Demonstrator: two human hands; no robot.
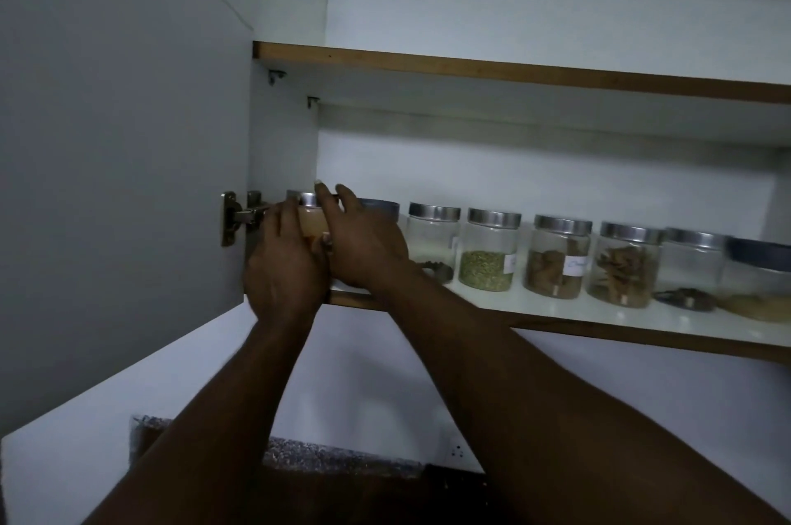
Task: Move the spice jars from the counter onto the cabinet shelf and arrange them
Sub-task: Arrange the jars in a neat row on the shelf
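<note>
We clamp left hand (284,263) and right hand (364,244) around one jar (309,221); right of them, more jars (488,250) line the shelf (556,312).

The left hand (282,267) and right hand (364,246) grip the end jar (310,220) in the tightest corner of the lower shelf (569,317). Just left of the left hand, the cabinet side wall (282,147) and the metal hinge (242,218) close that side, with the open door (120,139) standing beyond them. Hard against the right hand, a dark-lidded jar (379,207) begins a row of jars (490,250) that fills the back of the shelf. Passage lies above the lids, under the upper shelf (513,72), along the bare strip of shelf in front of the row, and below the hands toward the counter (338,458).
</note>
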